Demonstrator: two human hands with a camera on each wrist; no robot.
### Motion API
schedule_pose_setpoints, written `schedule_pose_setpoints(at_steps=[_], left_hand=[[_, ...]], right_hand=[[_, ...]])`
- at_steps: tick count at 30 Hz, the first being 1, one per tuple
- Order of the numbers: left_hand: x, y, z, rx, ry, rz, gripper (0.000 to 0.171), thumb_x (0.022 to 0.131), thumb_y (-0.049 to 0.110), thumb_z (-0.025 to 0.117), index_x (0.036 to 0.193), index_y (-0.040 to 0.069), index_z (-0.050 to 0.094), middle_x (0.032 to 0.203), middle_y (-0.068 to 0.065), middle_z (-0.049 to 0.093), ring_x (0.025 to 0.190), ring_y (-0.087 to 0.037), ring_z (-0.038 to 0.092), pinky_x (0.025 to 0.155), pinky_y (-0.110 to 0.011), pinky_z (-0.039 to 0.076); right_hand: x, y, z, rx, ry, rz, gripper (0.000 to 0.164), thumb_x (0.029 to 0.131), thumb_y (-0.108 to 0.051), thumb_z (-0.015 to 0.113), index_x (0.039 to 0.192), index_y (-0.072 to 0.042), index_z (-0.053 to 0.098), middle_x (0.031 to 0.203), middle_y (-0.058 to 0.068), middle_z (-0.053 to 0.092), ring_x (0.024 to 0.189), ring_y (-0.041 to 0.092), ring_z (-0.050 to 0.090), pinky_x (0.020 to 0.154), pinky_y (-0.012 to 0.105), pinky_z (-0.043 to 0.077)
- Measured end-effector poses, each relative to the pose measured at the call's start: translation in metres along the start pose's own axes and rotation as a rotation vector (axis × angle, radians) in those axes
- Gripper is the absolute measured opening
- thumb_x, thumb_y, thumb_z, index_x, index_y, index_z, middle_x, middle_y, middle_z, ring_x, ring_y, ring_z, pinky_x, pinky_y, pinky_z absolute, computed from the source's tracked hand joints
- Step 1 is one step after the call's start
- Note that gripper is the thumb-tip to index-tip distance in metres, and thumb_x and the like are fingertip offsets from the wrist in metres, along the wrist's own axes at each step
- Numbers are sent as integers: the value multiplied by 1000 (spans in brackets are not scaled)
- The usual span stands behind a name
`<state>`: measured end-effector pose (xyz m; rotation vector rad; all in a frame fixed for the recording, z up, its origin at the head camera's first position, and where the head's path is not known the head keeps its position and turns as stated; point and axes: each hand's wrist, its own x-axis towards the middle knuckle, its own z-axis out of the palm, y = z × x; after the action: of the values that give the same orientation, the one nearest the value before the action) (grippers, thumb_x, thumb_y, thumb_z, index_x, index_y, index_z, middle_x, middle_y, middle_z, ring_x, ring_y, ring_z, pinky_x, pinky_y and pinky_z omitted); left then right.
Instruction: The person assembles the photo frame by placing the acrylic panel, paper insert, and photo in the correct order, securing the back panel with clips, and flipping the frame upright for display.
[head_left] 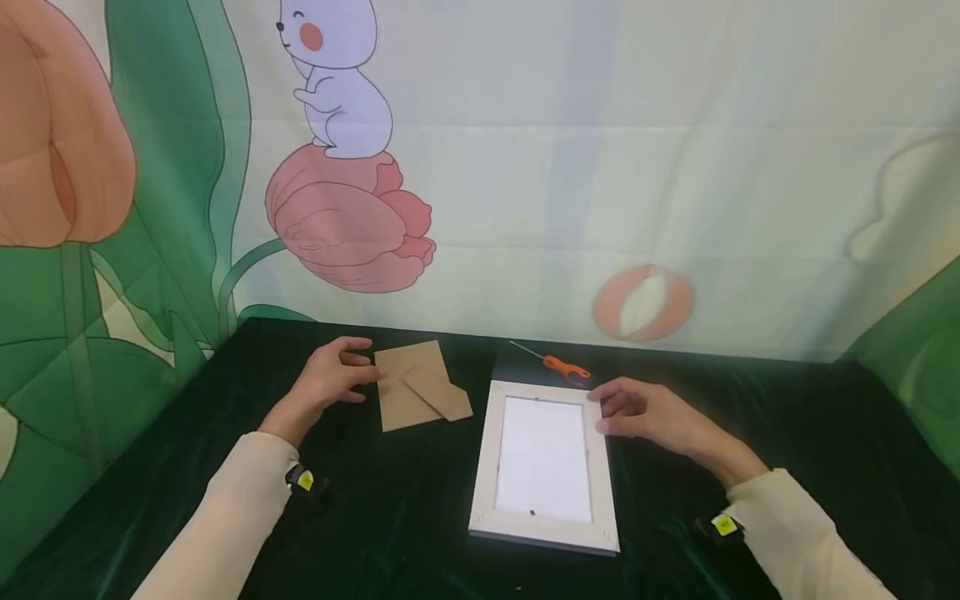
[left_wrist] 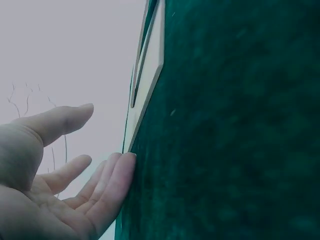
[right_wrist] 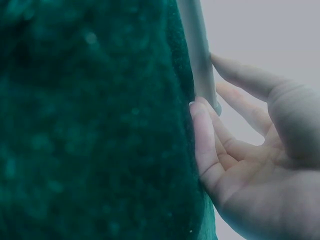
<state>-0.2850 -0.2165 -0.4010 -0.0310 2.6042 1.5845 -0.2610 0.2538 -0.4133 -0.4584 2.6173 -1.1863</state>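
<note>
A white picture frame (head_left: 483, 467) lies on the dark green cloth, a plain white sheet (head_left: 543, 458) filling its opening. At its upper right corner my right hand (head_left: 652, 414) grips the edge; in the right wrist view, thumb and fingers lie on either side of the frame's rim (right_wrist: 196, 45). To the left is a brown backing board (head_left: 405, 408) with a stand leg (head_left: 442, 394) on top. My left hand (head_left: 333, 375) is beside that board with fingers extended, one fingertip overlapping its left edge in the head view. In the left wrist view the fingertips reach the board's corner (left_wrist: 145, 95).
An orange-handled screwdriver (head_left: 562, 365) lies behind the frame, its thin shaft pointing left. Dark green velvet cloth (head_left: 375, 517) covers the table. A printed curtain (head_left: 495, 183) with flowers and a white animal hangs along the table's back edge.
</note>
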Motion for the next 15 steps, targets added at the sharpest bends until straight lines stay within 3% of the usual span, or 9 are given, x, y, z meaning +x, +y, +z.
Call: schedule_pose_setpoints(at_steps=[7,15], left_hand=[[10,-7,-2,0,3,-13,64,103,12,71,157,-2,42,148,-30,50,124,-45,62,98,-45,59],[12,-13,-1,108,-44,-11,73,98,15,79,158,-2,41,148,-31,49,116,-43,66,100,-45,58]], right_hand=[[1,2,1,1,0,-10,55,93,-38,83,139,-13,65,124,9,68,110,29,65,95,51,59],[1,4,0,-6,4,-3,55,93,-39,83,138,-14,65,123,8,68,110,28,65,95,51,59]])
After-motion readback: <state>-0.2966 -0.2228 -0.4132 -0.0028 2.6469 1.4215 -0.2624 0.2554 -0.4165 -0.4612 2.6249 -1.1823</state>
